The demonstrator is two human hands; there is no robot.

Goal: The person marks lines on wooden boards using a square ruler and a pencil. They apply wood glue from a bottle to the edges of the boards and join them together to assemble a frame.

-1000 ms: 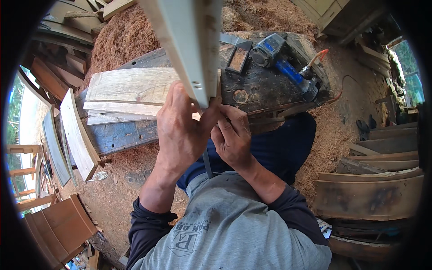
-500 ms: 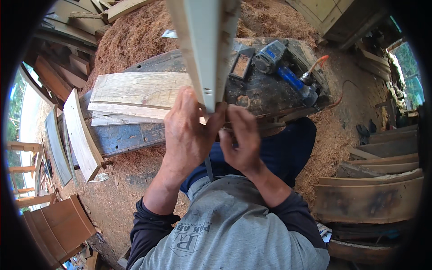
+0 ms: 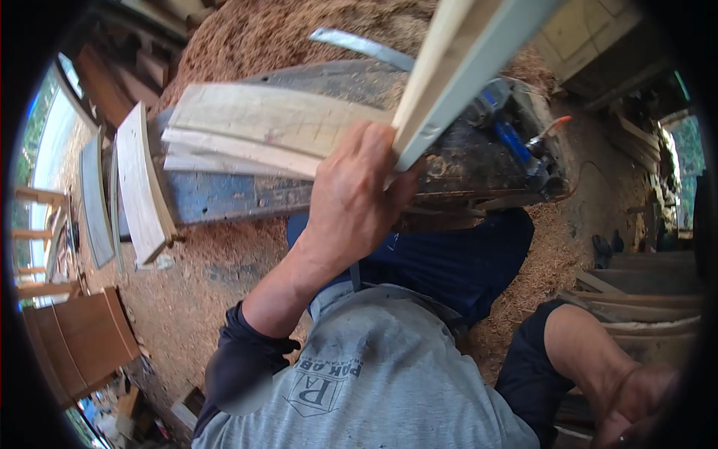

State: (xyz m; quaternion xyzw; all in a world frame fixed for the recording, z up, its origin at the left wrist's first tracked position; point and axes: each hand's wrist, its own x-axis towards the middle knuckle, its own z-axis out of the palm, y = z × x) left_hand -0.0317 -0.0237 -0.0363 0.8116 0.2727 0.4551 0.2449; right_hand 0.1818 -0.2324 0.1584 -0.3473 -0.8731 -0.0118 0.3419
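Observation:
My left hand point(image 3: 351, 191) is closed around the near end of a long wooden piece point(image 3: 436, 67) with a pale grey face, raised over the workbench. It points up and away, and its far end runs out of view. My right hand point(image 3: 645, 400) is down at the lower right, well apart from the bench; its fingers are dark and partly cut off by the rim. Left of my left hand, several pale curved boards point(image 3: 269, 112) lie on the worn workbench point(image 3: 247, 198). Partly behind the raised piece sits a blue power tool point(image 3: 512, 138).
A metal ruler point(image 3: 363, 43) lies at the bench's far side, before a heap of wood shavings point(image 3: 262, 34). Curved boards point(image 3: 142, 183) stand against the bench's left end. Stacked curved planks point(image 3: 643, 307) are at the right, and a brown wooden panel point(image 3: 78, 344) at the lower left.
My right hand has let go of the wooden piece and swung down to the lower right. My left hand has moved slightly right and up, and the piece now leans right.

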